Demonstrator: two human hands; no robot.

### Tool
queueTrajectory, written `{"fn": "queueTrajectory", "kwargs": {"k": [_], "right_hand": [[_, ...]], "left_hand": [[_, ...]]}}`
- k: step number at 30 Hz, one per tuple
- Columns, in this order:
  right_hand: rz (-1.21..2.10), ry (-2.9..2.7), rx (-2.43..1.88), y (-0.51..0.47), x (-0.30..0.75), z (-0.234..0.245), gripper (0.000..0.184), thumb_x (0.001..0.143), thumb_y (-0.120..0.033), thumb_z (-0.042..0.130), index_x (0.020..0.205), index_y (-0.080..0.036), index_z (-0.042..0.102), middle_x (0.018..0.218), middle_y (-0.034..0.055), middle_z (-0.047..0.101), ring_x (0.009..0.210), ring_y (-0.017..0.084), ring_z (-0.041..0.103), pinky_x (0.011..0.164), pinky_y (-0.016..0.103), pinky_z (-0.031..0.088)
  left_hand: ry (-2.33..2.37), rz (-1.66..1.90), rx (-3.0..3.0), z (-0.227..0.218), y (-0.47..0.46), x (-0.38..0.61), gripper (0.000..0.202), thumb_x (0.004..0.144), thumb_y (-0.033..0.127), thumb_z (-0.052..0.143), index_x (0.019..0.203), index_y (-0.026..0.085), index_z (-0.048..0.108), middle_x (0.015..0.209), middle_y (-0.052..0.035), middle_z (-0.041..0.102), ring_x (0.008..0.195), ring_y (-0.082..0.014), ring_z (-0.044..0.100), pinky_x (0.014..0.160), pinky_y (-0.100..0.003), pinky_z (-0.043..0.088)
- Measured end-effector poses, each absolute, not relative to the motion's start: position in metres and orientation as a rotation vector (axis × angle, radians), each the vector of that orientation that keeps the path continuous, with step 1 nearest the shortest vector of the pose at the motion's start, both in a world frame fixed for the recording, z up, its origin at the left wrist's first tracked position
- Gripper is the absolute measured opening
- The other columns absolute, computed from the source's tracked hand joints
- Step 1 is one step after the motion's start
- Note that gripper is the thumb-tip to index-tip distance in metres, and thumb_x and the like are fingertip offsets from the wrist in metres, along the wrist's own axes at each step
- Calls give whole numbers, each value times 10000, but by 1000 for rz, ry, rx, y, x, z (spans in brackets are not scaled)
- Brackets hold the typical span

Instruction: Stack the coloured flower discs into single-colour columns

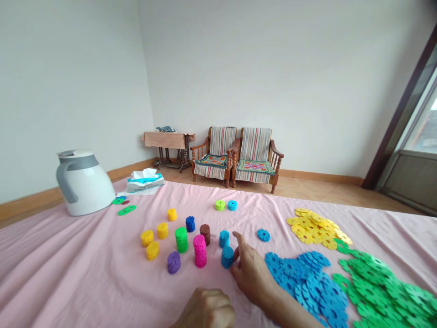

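My right hand [251, 269] is at the right side of a short blue stack of snowflake discs [227, 257]. Its index finger stretches forward and its fingers are apart; fingertips seem to touch or nearly touch the stack. A second blue stack [224, 238] stands just behind. Low in the view, my left hand [209, 307] is curled into a fist, back upward, and whatever it may hold is hidden. To the left stand a tall pink stack [200, 251], a brown stack [205, 234], a green stack [181, 240], a purple stack [174, 263] and several yellow stacks [152, 250].
Loose blue discs [314, 282], green discs [385, 287] and yellow discs [314, 228] lie heaped at right. One blue disc [263, 235] lies apart. A white jug [85, 184] and tissue pack [146, 181] stand at left on the pink cloth [85, 269]. Two chairs [256, 155] are beyond.
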State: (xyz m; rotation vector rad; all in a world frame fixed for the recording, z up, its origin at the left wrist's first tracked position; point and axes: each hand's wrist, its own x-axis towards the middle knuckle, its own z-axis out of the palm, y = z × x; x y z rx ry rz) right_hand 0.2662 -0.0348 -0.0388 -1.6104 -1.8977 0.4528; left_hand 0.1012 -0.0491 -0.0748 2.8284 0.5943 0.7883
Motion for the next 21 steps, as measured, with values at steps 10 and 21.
{"fn": "queueTrajectory", "kwargs": {"k": [10,21], "right_hand": [[451,-1851,-1621,-33,254,-38,670,680,-28,440,1335,-131,343,978,99,673,856,187,638,746,251,445],[435,-1789,-1629,-39,251,-41,506,723,-63,429,1218,-164,433,952,70,655,812,170,632,691,230,442]], "left_hand": [[615,763,2787,-74,-48,104,291,726,179,535,471,167,395,471,36,421,466,-95,407,424,-228,206],[675,822,2590,-68,-49,103,205,546,21,503,477,149,359,472,52,404,459,-70,372,438,-205,186]]}}
